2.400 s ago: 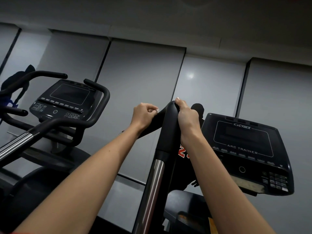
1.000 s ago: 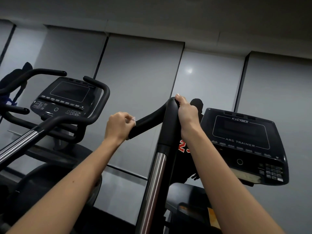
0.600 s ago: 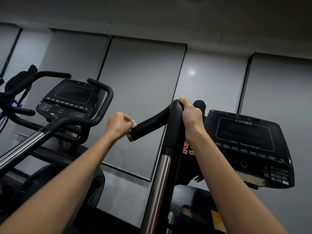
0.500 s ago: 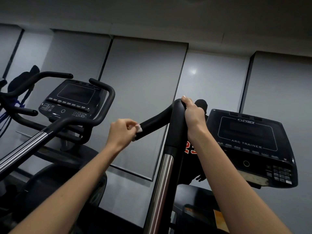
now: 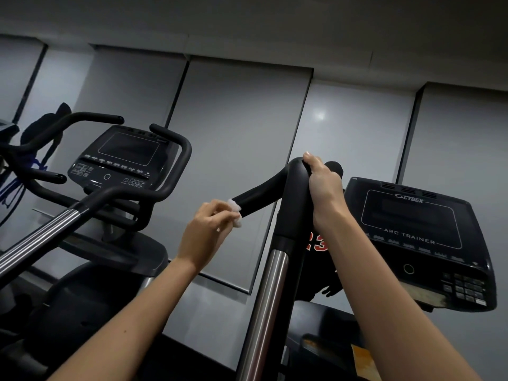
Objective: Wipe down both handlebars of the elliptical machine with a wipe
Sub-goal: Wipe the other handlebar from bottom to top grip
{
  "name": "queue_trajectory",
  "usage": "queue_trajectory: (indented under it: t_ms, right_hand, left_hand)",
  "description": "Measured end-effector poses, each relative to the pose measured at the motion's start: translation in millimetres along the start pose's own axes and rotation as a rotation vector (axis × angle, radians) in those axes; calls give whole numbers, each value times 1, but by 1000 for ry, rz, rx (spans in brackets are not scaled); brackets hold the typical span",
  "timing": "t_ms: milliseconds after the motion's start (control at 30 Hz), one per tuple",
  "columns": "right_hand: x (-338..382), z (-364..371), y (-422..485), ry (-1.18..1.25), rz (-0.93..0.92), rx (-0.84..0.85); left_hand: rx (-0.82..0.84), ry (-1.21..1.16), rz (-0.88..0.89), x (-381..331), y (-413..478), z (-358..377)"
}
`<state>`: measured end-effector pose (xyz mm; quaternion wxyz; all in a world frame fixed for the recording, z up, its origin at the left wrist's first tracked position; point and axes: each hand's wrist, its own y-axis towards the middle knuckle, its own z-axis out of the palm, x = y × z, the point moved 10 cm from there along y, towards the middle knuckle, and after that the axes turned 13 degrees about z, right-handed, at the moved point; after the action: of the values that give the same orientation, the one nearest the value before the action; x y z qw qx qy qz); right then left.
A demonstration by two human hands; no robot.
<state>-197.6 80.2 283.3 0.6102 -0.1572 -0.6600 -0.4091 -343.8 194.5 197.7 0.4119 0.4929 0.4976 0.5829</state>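
Note:
A black handlebar (image 5: 292, 204) rises on a chrome tube, bends at the top and runs down to the left to a free end. My right hand (image 5: 321, 188) grips the bend from the right side. My left hand (image 5: 210, 229) pinches a small crumpled white wipe (image 5: 235, 211) and presses it against the tip of the handlebar's left-pointing end. Only a small part of the wipe shows between my fingers. The machine's other handlebar is not in view.
The machine's black console (image 5: 420, 237), marked ARC TRAINER, sits to the right. A second machine with its own console (image 5: 121, 158) and curved black bars (image 5: 167, 185) stands at the left, its chrome arm (image 5: 38, 240) slanting toward me. Grey glossy wall panels (image 5: 233, 138) lie behind.
My left hand slid with the wipe from near the top bend down the handlebar's left branch to its tip. My right hand stayed on the bend. The camera drifted slightly.

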Motion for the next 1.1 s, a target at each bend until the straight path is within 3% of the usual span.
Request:
queue_trajectory:
  t_ms: [233,367,600,733,867,967,1100]
  right_hand:
    - [0,0,0,6,0,7]
    - [0,1,0,20,0,20]
    - [-1,2,4,60,-15,32]
    - [0,1,5,66,-28,40]
    - [-1,2,5,65,-25,53]
    - [-1,2,6,76,-25,53]
    - [-1,2,6,81,-21,42]
  left_hand:
    - [-119,-148,-404,38,22,1]
    - [150,-456,-848,84,21,36]
    - [484,-559,-1123,103,-1,66]
    - [650,-644,-1199,99,-13,82]
    - [789,-594,-1154,96,-9,87]
    - [745,-529,-1085,93,10,88]
    - [554,-577,-925,79,46,91]
